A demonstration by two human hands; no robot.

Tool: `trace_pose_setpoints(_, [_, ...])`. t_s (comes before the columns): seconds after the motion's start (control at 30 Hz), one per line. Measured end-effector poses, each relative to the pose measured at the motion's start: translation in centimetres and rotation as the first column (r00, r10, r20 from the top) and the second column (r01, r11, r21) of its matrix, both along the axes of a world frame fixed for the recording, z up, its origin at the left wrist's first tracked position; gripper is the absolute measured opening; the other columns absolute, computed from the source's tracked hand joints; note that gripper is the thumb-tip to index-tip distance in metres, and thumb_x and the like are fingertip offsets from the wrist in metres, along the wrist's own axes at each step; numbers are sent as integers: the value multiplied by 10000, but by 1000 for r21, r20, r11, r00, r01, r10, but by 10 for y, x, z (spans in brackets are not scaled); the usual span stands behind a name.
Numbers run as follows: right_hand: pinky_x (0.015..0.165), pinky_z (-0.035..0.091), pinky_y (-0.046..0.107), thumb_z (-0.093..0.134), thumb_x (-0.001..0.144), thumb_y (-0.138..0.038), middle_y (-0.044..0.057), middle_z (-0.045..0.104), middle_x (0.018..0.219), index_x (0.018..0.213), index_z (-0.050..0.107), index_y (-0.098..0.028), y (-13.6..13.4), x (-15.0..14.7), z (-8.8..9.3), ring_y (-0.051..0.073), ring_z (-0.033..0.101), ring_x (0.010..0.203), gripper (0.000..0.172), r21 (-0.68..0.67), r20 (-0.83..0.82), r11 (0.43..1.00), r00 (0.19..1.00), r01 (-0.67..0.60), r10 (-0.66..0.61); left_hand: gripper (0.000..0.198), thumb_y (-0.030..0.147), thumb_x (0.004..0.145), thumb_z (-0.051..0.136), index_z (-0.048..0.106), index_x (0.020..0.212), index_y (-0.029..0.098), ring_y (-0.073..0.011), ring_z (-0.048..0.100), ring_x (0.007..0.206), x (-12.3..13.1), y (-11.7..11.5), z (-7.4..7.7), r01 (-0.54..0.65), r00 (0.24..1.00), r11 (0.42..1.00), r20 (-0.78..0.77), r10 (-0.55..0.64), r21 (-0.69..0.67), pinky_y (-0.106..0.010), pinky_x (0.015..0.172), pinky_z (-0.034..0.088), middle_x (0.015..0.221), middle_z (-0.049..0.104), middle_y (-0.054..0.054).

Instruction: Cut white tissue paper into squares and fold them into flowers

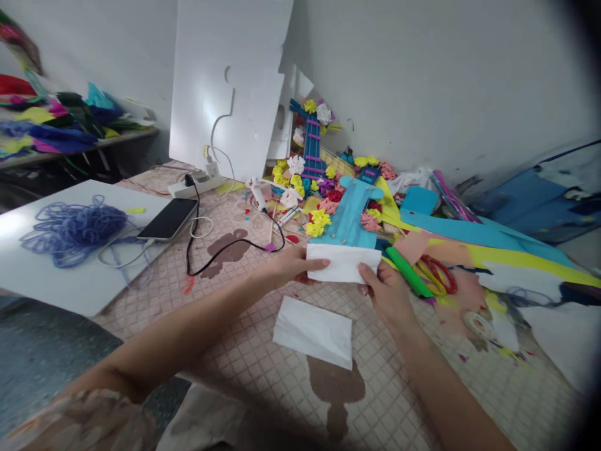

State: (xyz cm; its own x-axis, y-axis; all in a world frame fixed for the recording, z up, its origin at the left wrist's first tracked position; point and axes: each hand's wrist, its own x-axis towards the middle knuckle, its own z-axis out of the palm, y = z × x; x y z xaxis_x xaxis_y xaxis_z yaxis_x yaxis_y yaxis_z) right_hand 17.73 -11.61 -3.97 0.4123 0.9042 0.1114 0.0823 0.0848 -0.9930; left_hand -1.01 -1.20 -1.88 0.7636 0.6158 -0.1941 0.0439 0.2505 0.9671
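Note:
A folded white piece of paper (345, 262) is stretched between my two hands above the table. My left hand (293, 263) pinches its left end, thumb on top. At the lower right corner my right hand (387, 288) grips it the same way, thumb over the front and fingers beneath. Below, a second white paper piece (314, 331) lies flat on the tabletop. Just beyond the held paper is a light blue guitar-like shape (352, 213) with yellow and pink paper flowers beside it. Green-handled scissors or a green strip (408, 272) lies by my right hand.
A white glue gun (257, 193) with a black cord rests behind my left hand. On the left are a phone (168, 219), a white board (84, 294) with blue yarn (77, 228), and a power strip (197, 183). Coloured paper strips (493, 241) cover the right side.

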Motion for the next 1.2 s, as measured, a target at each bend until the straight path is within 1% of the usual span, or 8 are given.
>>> trace_pose_setpoints(0.23, [381,307,209,651,753,-404,-30,532,662,841,628,-204,-2,1,3,77,367,474,219,21,44,996,996,81,-82,418,414,604,752,606,833,96,-45,501,468,-3,1,3,16,998,988,-60,-6,156,-140,416,404,631,573,-11])
trace_pose_setpoints(0.37, [445,383,234,641,740,-469,-5,605,718,894,633,-212,0,6,-2,120,485,544,300,-31,55,998,997,63,-61,365,389,597,752,616,768,96,-48,499,459,-4,2,3,68,995,981,-89,-52,182,-138,403,397,608,574,-8])
trace_pose_setpoints(0.47, [531,433,270,561,783,-517,29,663,804,940,623,-207,1,14,-8,161,560,625,353,-83,220,994,974,74,-55,293,359,614,737,608,675,104,-53,493,436,-4,3,1,126,986,968,-131,-99,215,-149,401,399,558,572,-3])
trace_pose_setpoints(0.7, [456,284,247,643,696,-438,-13,537,521,665,605,-190,-2,23,-9,144,455,489,253,-241,544,970,832,26,112,204,299,670,664,567,619,127,-98,544,426,-8,7,-13,299,889,917,-426,-168,262,-187,428,428,529,617,-20])
trace_pose_setpoints(0.97, [494,249,254,550,760,-367,-27,468,518,646,508,-208,-4,19,-8,154,451,513,200,-331,746,940,632,78,210,398,317,669,695,465,952,156,-161,615,503,-7,-1,-8,306,827,907,-553,-104,288,-214,469,432,595,647,-20])
trace_pose_setpoints(1.07, [503,253,254,526,775,-377,-18,480,536,648,478,-213,-4,18,-9,165,472,535,213,-342,781,934,583,97,225,353,360,741,637,509,987,140,-203,642,616,-8,-7,2,287,765,757,-616,188,587,-264,556,457,691,663,-72])
trace_pose_setpoints(1.13, [510,260,255,519,781,-390,-10,503,556,667,483,-215,-4,16,-9,172,491,551,212,-346,797,932,560,112,228,275,333,811,555,539,1011,145,-232,648,736,-7,-11,5,255,744,527,-512,429,811,-303,629,464,820,669,-107])
trace_pose_setpoints(1.2, [520,272,256,517,790,-401,-4,528,579,708,500,-216,-5,14,-9,181,515,573,203,-344,814,931,533,124,230,202,278,868,464,579,986,162,-221,634,840,-4,-14,3,251,819,329,-381,429,910,-304,699,461,929,657,-105])
